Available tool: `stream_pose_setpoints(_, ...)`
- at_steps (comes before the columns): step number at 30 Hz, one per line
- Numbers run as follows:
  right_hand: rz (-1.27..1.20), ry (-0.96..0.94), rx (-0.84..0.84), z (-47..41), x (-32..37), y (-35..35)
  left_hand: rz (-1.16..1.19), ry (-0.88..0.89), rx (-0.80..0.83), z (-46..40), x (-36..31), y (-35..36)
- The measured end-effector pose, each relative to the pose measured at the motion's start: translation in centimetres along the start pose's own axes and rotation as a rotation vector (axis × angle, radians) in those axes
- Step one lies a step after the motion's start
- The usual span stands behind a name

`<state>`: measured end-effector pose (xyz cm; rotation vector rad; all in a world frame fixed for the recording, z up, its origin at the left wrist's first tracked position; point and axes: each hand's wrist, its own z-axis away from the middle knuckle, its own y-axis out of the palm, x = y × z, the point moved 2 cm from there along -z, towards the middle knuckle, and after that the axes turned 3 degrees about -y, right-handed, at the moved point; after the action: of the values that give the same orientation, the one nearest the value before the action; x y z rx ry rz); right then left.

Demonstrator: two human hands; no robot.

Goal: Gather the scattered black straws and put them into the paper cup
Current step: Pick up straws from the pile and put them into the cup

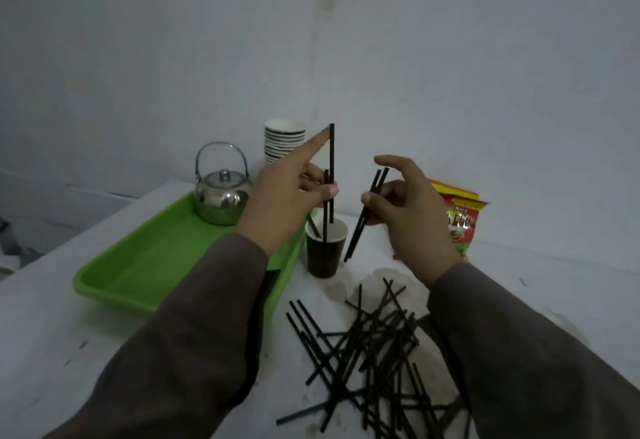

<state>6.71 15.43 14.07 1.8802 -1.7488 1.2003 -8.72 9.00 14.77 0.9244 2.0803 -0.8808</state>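
A dark brown paper cup point(323, 258) stands on the white table point(52, 334) beside the green tray, with a straw leaning inside it. My left hand point(287, 196) pinches two black straws point(331, 161) upright, their lower ends at the cup's mouth, index finger pointing up. To the right of the cup, my right hand point(405, 203) pinches two more straws point(363, 216) that slant down toward the table. Several black straws point(374, 345) lie scattered in a heap near the table's front, between my sleeves.
A green tray point(145, 265) at the left carries a shiny metal kettle point(221, 196). A stack of paper cups point(282, 142) stands behind my left hand by the wall. A red snack packet point(460, 220) sits behind my right hand.
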Motion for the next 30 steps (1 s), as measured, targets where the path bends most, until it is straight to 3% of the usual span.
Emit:
stream_pose_setpoints(5,0.134,-0.106,-0.154,-3.6,-0.7,1.8,-0.096,0.147,-0.124,-2.9,0.7,1.5)
stream_pose_setpoints(9,0.225,-0.126,-0.167,-4.1,-2.5,3.6,-0.151,0.181,-0.155,-3.7,2.9,2.6)
stream_pose_setpoints(19,0.485,0.021,0.142,-2.3,-9.2,7.5,-0.312,-0.04,-0.085,-1.8,10.2,5.2)
stream_pose_setpoints(25,0.559,0.04,0.246,-2.5,-10.4,7.7,-0.602,0.022,-0.111,-1.1,11.9,5.5)
stream_pose_setpoints(30,0.46,0.022,0.274,-2.4,-9.5,7.1,-0.424,-0.056,-0.085,-0.8,11.8,5.3)
